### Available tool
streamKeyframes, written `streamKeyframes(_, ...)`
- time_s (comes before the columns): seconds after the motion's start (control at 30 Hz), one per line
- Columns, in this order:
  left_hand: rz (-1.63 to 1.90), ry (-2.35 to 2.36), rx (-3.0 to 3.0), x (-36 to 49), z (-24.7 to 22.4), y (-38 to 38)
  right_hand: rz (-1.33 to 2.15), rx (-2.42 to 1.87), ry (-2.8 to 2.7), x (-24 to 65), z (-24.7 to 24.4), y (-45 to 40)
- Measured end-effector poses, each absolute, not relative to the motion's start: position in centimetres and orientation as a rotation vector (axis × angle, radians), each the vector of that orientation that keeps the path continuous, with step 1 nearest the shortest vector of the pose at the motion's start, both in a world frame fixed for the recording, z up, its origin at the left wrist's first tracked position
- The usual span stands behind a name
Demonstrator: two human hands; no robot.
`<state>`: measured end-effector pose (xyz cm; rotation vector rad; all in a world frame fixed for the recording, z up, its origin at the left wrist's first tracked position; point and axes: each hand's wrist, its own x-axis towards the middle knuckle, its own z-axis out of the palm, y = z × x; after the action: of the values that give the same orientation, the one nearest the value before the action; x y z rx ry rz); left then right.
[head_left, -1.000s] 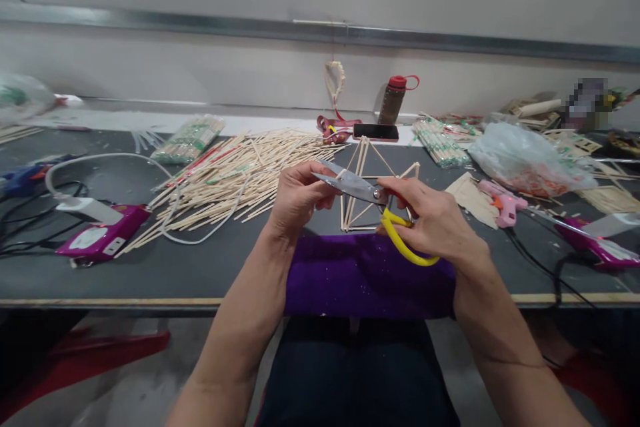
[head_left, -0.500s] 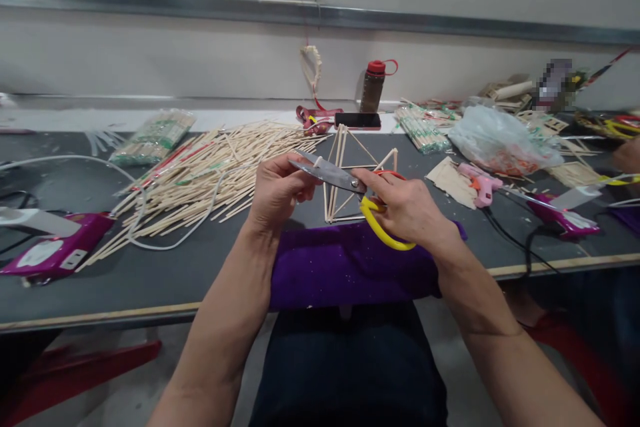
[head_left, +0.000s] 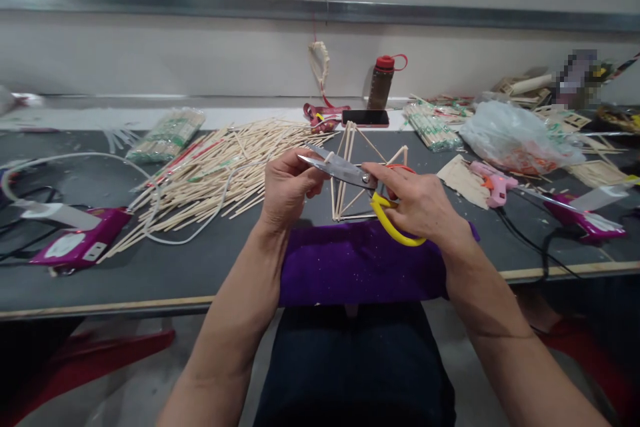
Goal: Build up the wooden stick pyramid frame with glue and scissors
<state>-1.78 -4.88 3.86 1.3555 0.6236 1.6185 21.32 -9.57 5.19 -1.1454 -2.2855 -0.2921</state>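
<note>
My left hand (head_left: 286, 188) is closed, thumb and fingers pinching a short piece of pale wooden stick (head_left: 329, 157). Only the stick's end shows, between the blades of the scissors (head_left: 350, 173). My right hand (head_left: 419, 199) is wrapped round the yellow and orange handles of these scissors, whose tips point left over my left fingers. Behind the blades, a frame of thin sticks (head_left: 349, 141) stands on the table, partly hidden by the scissors and my right hand. Below both hands a purple cloth (head_left: 360, 267) lies at the table's front edge.
A loose pile of sticks (head_left: 210, 180) spreads to the left, near a magenta and white device (head_left: 83, 240) with a cable. At the back are a bottle (head_left: 381, 88) and a phone (head_left: 365, 118). A pink glue gun (head_left: 495, 187) and a plastic bag (head_left: 515, 137) lie right.
The camera view has turned slightly left, so everything appears further right. Both hands keep nearly the same pose, with the stick piece still between the scissor blades.
</note>
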Motion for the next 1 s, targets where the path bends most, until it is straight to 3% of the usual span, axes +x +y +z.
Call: streamKeyframes(1.0, 1.579, 0.574, 1.434, -0.5, 3.3, -6.0, -0.026, -1.292, -2.296, 20.7, 5.6, -10.1)
